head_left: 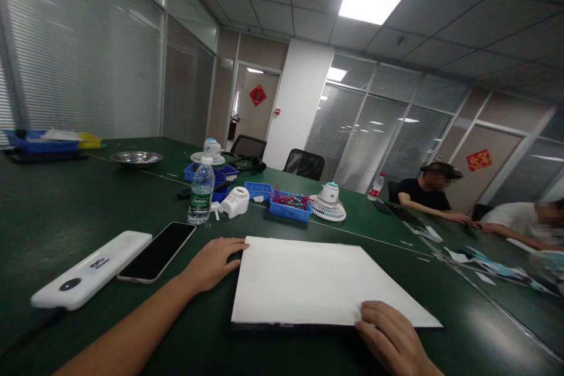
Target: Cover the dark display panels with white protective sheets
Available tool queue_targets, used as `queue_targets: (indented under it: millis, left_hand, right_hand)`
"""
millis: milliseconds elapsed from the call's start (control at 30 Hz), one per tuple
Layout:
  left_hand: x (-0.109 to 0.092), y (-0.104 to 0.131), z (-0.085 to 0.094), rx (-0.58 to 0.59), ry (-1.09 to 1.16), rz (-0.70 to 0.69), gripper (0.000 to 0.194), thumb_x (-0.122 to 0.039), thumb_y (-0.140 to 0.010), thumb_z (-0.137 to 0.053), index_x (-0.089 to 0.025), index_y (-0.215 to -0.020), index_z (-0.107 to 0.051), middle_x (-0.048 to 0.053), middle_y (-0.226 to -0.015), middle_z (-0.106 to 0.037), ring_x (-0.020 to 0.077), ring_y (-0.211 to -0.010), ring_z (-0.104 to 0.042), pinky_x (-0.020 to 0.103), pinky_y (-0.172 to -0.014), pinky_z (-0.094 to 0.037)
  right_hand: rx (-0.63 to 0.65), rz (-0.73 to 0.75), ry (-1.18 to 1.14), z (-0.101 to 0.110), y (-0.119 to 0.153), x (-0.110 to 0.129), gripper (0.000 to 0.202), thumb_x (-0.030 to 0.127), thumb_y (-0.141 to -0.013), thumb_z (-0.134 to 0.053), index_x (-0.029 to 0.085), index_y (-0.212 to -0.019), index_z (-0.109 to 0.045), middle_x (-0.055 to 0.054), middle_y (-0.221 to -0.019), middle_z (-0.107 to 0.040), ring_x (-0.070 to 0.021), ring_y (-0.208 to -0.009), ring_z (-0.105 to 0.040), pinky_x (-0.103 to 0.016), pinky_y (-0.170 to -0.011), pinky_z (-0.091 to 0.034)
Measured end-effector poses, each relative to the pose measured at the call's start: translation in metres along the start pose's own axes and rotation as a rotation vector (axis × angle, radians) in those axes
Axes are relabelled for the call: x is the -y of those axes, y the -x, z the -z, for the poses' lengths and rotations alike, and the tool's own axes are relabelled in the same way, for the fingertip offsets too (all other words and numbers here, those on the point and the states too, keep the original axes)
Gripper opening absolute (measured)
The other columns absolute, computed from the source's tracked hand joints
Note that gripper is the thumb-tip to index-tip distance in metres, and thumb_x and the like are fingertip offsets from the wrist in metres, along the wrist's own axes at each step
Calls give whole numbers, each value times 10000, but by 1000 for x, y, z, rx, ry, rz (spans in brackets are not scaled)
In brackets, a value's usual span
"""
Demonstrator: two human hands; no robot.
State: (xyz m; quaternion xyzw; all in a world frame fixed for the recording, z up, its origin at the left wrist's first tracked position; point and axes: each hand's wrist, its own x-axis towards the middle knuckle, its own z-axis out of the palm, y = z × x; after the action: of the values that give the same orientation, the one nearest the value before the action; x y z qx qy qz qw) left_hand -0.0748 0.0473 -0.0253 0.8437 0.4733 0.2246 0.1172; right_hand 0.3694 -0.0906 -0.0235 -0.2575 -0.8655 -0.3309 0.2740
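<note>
The white board (304, 282) is laid flat on the green table (57, 200). Its ten o'clock corner is touched by the left hand (214, 265), its fingers extended and its thumb parted from them. Between four and five o'clock, the near edge is met by the right hand (390, 335), loosely bent; whether it is pinched cannot be told. A phone (157, 252) is placed at nine o'clock, a blue tray (288, 212) at eleven.

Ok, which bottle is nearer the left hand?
The green-labelled bottle, just beyond the left hand; the red-labelled bottle stands farther off, near a seated person.
</note>
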Motion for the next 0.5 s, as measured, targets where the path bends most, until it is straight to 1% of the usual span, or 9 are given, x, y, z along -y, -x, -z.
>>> queue_targets:
  millis: [67, 167, 233, 300, 400, 433, 500]
  left_hand:
    - [-4, 1, 2, -7, 2, 4, 478, -515, -921, -536, -379, -1375, -596, -20, -1470, -592, 264, -1370, -522, 475, -1181, -337]
    - [-7, 3, 3, -16, 13, 10, 512, -581, -935, -474, -377, -1394, -580, -22, -1479, -582, 269, -1364, -530, 455, -1141, -401]
    - [-6, 3, 2, -31, 25, 22, 560, -614, -940, -439, -370, -1435, -535, -14, -1519, -538, 275, -1386, -508, 463, -1150, -393]
    - [-2, 2, 0, -47, 27, 36, 604, -617, -940, -438, -353, -1483, -475, 4, -1561, -482, 276, -1414, -473, 472, -1174, -363]
    - [3, 0, -4, -43, 12, 32, 627, -585, -941, -451, -334, -1516, -423, 19, -1585, -448, 265, -1438, -441, 474, -1192, -338]
    - [4, -1, -4, -36, 6, 31, 624, -574, -942, -453, -333, -1516, -422, 19, -1586, -447, 265, -1439, -439, 477, -1192, -338]
    - [4, -2, -5, -26, -3, 37, 617, -558, -941, -456, -330, -1514, -427, 19, -1586, -447, 270, -1438, -440, 486, -1187, -344]
  right_hand:
    - [-49, -64, 19, 8, -5, -3, 233, 72, -898, -601, 180, -1083, -695, -75, -975, -748, -212, -965, -723, -334, -826, -614]
    - [-127, -161, 21, 28, -25, -9, 177, 83, -895, -634, 165, -1040, -695, -81, -940, -736, -178, -884, -725, -285, -782, -606]
    - [-123, -210, 36, 48, -38, -13, 162, 98, -901, -639, 176, -1031, -698, -72, -931, -730, -154, -844, -719, -253, -763, -596]
    - [-89, -244, 75, 71, -44, -16, 163, 137, -913, -637, 193, -1052, -703, -57, -926, -727, -138, -823, -715, -225, -757, -588]
    - [-4, -292, 152, 107, -38, -18, 183, 246, -940, -621, 218, -1100, -706, -32, -910, -721, -117, -768, -711, -181, -725, -575]
    - [29, -310, 175, 118, -32, -19, 195, 293, -946, -613, 231, -1104, -711, -24, -900, -718, -109, -739, -708, -167, -695, -569]
    - [45, -382, 241, 138, -15, -24, 221, 400, -936, -609, 273, -1065, -735, -6, -876, -716, -99, -670, -694, -152, -604, -550]
